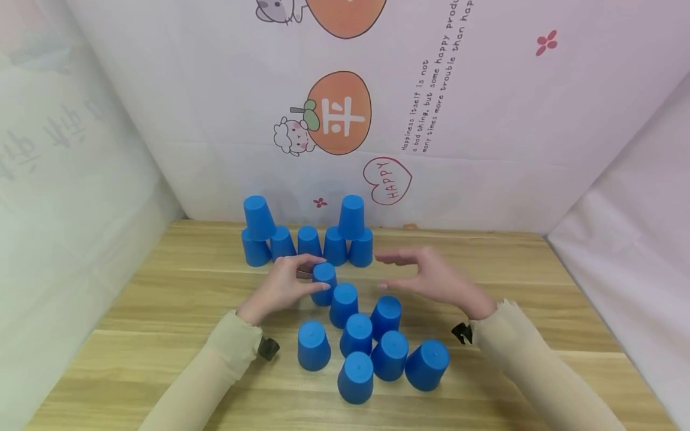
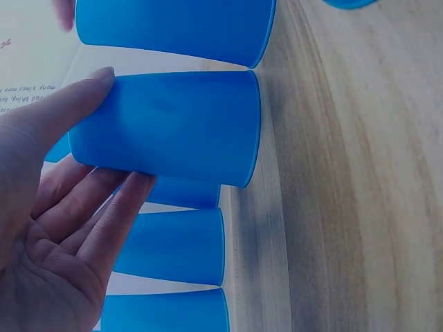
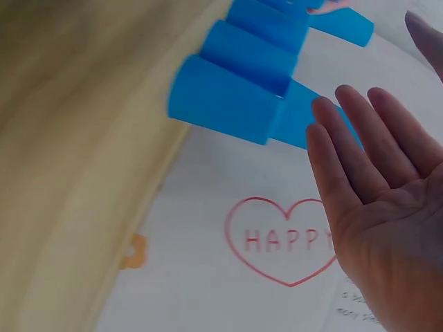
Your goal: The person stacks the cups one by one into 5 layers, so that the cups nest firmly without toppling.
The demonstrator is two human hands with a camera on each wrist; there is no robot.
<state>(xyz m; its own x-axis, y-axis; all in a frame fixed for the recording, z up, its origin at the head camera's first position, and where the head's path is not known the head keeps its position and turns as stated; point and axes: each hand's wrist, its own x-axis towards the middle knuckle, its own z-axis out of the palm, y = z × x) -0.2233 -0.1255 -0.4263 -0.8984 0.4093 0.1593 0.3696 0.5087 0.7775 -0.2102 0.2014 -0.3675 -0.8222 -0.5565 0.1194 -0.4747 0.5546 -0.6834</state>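
My left hand (image 1: 286, 284) grips an upside-down blue plastic cup (image 1: 324, 281), thumb on its near side and fingers around the far side. In the left wrist view that same cup (image 2: 169, 124) stands between thumb and fingers, close beside a neighbouring cup (image 2: 173, 28). My right hand (image 1: 431, 276) is held above the table with thumb and fingers spread apart and nothing between them. Its straight fingers also show in the right wrist view, where the hand (image 3: 387, 187) overlaps the stacked cups. Behind both hands, a row of inverted cups (image 1: 309, 244) carries one cup (image 1: 259, 218) at the left and another (image 1: 352, 216) at the right.
Several more inverted blue cups stand in the front middle, among them a cup (image 1: 312, 345) at the left, one (image 1: 356, 377) nearest me and one (image 1: 427, 365) at the right. A white printed sheet (image 1: 485, 108) rises behind the wooden table (image 1: 178, 287).
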